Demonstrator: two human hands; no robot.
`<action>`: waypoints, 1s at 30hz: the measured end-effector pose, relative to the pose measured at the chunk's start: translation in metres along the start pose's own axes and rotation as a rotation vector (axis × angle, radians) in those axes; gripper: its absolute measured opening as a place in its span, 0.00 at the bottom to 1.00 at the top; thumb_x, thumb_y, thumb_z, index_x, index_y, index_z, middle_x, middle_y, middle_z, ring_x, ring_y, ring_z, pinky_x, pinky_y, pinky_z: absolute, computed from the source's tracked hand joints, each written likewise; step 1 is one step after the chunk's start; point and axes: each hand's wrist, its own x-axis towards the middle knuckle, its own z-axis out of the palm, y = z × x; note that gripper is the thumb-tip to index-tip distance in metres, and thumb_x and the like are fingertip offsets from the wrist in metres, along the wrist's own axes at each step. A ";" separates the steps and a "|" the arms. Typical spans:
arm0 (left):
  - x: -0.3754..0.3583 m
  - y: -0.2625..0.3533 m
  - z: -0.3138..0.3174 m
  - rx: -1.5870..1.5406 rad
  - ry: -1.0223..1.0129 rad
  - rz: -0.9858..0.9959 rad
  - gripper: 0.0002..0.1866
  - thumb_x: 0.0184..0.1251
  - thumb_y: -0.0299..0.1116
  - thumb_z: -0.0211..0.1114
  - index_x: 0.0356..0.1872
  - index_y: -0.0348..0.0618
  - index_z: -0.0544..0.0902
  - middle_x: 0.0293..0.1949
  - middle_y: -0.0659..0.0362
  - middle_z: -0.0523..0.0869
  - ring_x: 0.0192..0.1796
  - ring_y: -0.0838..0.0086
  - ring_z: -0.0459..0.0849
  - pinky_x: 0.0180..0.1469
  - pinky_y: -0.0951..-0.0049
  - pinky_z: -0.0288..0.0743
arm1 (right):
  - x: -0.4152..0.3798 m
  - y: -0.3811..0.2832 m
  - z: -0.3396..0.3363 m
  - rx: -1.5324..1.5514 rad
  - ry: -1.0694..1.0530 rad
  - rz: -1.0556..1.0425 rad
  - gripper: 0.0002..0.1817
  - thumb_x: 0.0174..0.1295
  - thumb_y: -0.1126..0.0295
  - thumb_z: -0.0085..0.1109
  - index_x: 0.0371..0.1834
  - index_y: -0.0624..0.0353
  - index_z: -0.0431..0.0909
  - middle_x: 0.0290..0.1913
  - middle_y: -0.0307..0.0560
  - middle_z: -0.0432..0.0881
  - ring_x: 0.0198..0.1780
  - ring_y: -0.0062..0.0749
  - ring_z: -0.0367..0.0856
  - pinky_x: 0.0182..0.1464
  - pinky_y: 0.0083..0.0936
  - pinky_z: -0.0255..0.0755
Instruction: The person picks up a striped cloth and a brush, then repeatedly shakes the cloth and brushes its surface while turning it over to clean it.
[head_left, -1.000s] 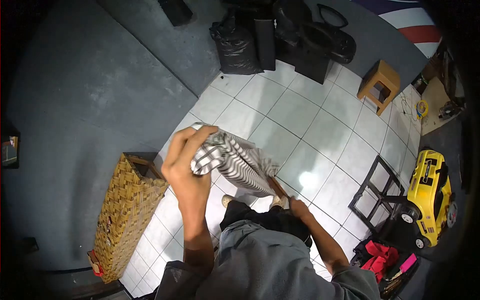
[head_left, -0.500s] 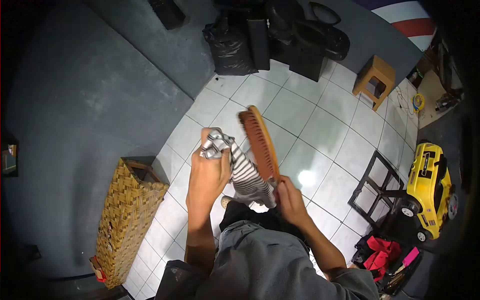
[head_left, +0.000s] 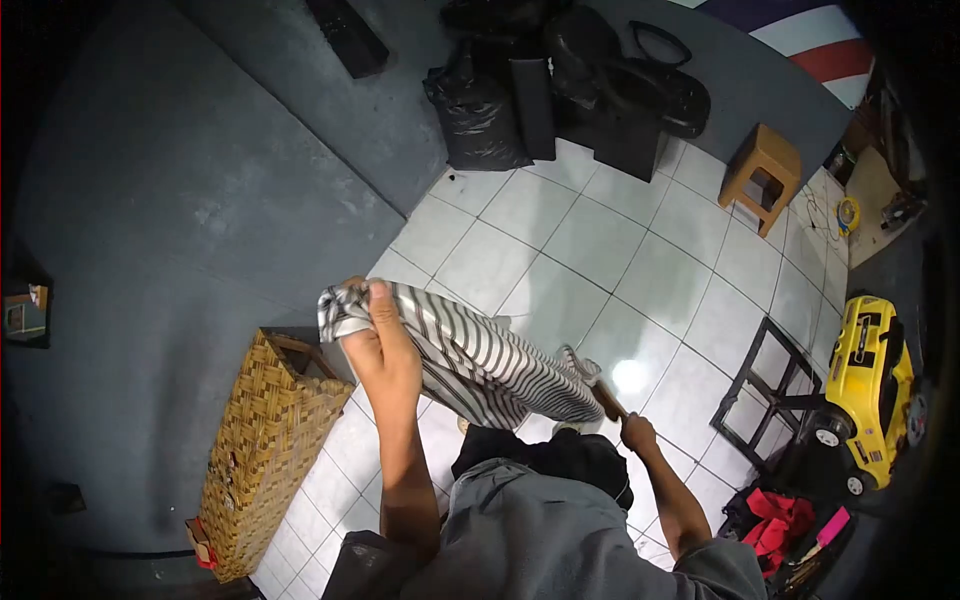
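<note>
A black-and-white striped cloth point(head_left: 485, 350) stretches from the upper left down to the lower right in front of my body. My left hand point(head_left: 388, 352) is closed on its bunched upper end, thumb pressed on top. Low on the right, my right hand point(head_left: 638, 433) grips the handle of a wooden brush point(head_left: 611, 402). The brush head lies at the far end of the cloth, and its bristles are hidden from view.
A tall woven basket point(head_left: 265, 450) stands at my left by the grey wall. Black bags point(head_left: 480, 120) and dark items sit ahead. To the right are a brown stool point(head_left: 765, 170), a black frame point(head_left: 765, 400), a yellow toy car point(head_left: 862, 385) and red fabric point(head_left: 775, 525).
The brush has swung from upright above the cloth down to its lower right end. My left hand has moved left, and the cloth is now spread out more sideways.
</note>
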 end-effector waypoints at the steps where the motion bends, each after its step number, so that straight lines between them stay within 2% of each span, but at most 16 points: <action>1: 0.001 0.003 0.001 0.031 -0.069 0.003 0.11 0.69 0.36 0.51 0.30 0.39 0.71 0.25 0.69 0.67 0.28 0.87 0.61 0.29 0.84 0.55 | -0.001 -0.010 -0.006 0.106 0.173 -0.076 0.16 0.63 0.62 0.43 0.34 0.68 0.70 0.24 0.66 0.78 0.29 0.57 0.79 0.31 0.47 0.72; 3: -0.004 0.010 0.007 0.123 -0.140 -0.019 0.11 0.69 0.33 0.52 0.28 0.38 0.70 0.25 0.68 0.67 0.28 0.85 0.62 0.30 0.82 0.58 | -0.007 -0.043 -0.029 0.374 0.318 -0.192 0.14 0.66 0.64 0.40 0.38 0.67 0.67 0.23 0.60 0.78 0.23 0.56 0.78 0.27 0.45 0.70; 4: -0.007 0.008 0.011 0.122 -0.147 -0.023 0.11 0.69 0.33 0.52 0.28 0.38 0.70 0.25 0.68 0.67 0.28 0.85 0.62 0.30 0.82 0.58 | -0.023 -0.072 -0.054 0.560 0.357 -0.307 0.12 0.67 0.66 0.38 0.42 0.66 0.65 0.22 0.54 0.77 0.20 0.47 0.77 0.25 0.38 0.71; 5: -0.010 0.004 0.016 0.145 -0.135 0.025 0.11 0.69 0.33 0.52 0.28 0.37 0.70 0.25 0.67 0.67 0.28 0.85 0.62 0.30 0.82 0.58 | -0.050 -0.109 -0.092 0.758 0.337 -0.423 0.12 0.68 0.67 0.36 0.45 0.65 0.64 0.24 0.51 0.75 0.22 0.35 0.76 0.27 0.30 0.71; 7: -0.013 0.006 0.019 0.275 -0.184 0.066 0.12 0.69 0.33 0.51 0.28 0.36 0.69 0.25 0.66 0.67 0.28 0.85 0.61 0.30 0.82 0.58 | -0.112 -0.172 -0.167 0.998 0.162 -0.559 0.13 0.68 0.68 0.35 0.49 0.65 0.63 0.28 0.49 0.75 0.29 0.29 0.75 0.32 0.24 0.69; 9: -0.016 0.008 0.028 0.182 -0.205 0.083 0.12 0.69 0.33 0.51 0.28 0.37 0.69 0.25 0.67 0.67 0.28 0.85 0.61 0.29 0.82 0.57 | -0.131 -0.194 -0.180 0.929 0.101 -0.760 0.16 0.66 0.68 0.37 0.53 0.66 0.60 0.31 0.65 0.75 0.29 0.55 0.76 0.34 0.39 0.69; 12: -0.017 0.019 0.030 -0.035 -0.213 0.036 0.11 0.70 0.35 0.51 0.29 0.39 0.69 0.24 0.68 0.66 0.28 0.86 0.60 0.28 0.82 0.55 | -0.130 -0.211 -0.166 0.832 0.173 -0.826 0.16 0.66 0.68 0.38 0.53 0.64 0.59 0.32 0.67 0.74 0.32 0.61 0.76 0.36 0.41 0.69; 14: -0.014 0.024 0.022 -0.026 -0.164 -0.046 0.11 0.70 0.36 0.50 0.31 0.39 0.70 0.25 0.68 0.67 0.28 0.87 0.61 0.29 0.83 0.55 | -0.100 -0.193 -0.136 0.614 0.133 -0.712 0.16 0.65 0.67 0.39 0.54 0.62 0.58 0.35 0.69 0.74 0.37 0.62 0.75 0.37 0.48 0.67; 15: -0.009 0.024 0.020 0.014 -0.091 0.112 0.11 0.69 0.37 0.52 0.35 0.38 0.71 0.25 0.68 0.67 0.27 0.87 0.61 0.28 0.85 0.54 | -0.069 -0.171 -0.097 0.514 0.227 -0.748 0.16 0.63 0.68 0.44 0.50 0.63 0.59 0.24 0.67 0.75 0.29 0.62 0.75 0.29 0.51 0.65; 19: 0.001 0.036 0.008 -0.245 0.168 -0.054 0.07 0.70 0.32 0.50 0.37 0.39 0.72 0.22 0.70 0.66 0.25 0.88 0.61 0.26 0.84 0.55 | -0.007 -0.055 -0.003 0.024 -0.085 -0.151 0.18 0.55 0.67 0.50 0.47 0.66 0.66 0.32 0.62 0.80 0.37 0.50 0.81 0.37 0.42 0.75; 22: 0.003 0.042 0.004 -0.290 0.096 -0.105 0.10 0.70 0.33 0.50 0.43 0.37 0.73 0.21 0.71 0.66 0.24 0.89 0.62 0.25 0.84 0.57 | -0.018 -0.008 0.000 -0.119 -0.123 -0.145 0.13 0.57 0.66 0.48 0.38 0.66 0.74 0.34 0.59 0.81 0.38 0.47 0.81 0.38 0.39 0.75; 23: 0.006 0.026 -0.007 -0.169 -0.027 -0.076 0.12 0.69 0.38 0.52 0.42 0.40 0.75 0.23 0.67 0.73 0.25 0.87 0.70 0.27 0.83 0.67 | -0.007 -0.001 0.016 -0.067 -0.059 -0.095 0.14 0.58 0.65 0.48 0.39 0.66 0.73 0.33 0.59 0.81 0.37 0.48 0.81 0.38 0.40 0.75; 26: -0.003 0.009 0.002 -0.203 -0.138 -0.278 0.12 0.69 0.39 0.52 0.38 0.41 0.77 0.23 0.67 0.73 0.26 0.87 0.69 0.29 0.85 0.64 | -0.012 -0.040 -0.018 0.245 0.095 -0.046 0.15 0.64 0.65 0.42 0.39 0.68 0.72 0.29 0.58 0.80 0.34 0.45 0.81 0.35 0.36 0.73; 27: -0.008 0.011 0.007 -0.168 -0.140 -0.347 0.14 0.68 0.41 0.52 0.35 0.40 0.78 0.25 0.67 0.74 0.26 0.87 0.67 0.30 0.86 0.61 | -0.025 -0.068 -0.047 0.463 0.183 -0.171 0.15 0.65 0.66 0.40 0.39 0.68 0.70 0.30 0.57 0.79 0.33 0.41 0.80 0.35 0.33 0.73; 28: -0.009 0.009 0.015 -0.115 -0.125 -0.224 0.14 0.67 0.41 0.54 0.34 0.40 0.78 0.25 0.67 0.75 0.28 0.85 0.69 0.31 0.84 0.62 | -0.041 -0.098 -0.075 0.681 0.269 -0.297 0.14 0.67 0.67 0.37 0.40 0.69 0.69 0.30 0.56 0.78 0.32 0.37 0.80 0.35 0.31 0.73; 30: -0.011 0.022 0.021 -0.036 -0.165 -0.315 0.13 0.66 0.40 0.56 0.33 0.39 0.79 0.28 0.64 0.77 0.30 0.83 0.70 0.34 0.81 0.63 | -0.083 -0.156 -0.130 1.050 0.279 -0.557 0.15 0.65 0.68 0.41 0.49 0.70 0.63 0.36 0.62 0.79 0.38 0.47 0.80 0.41 0.34 0.72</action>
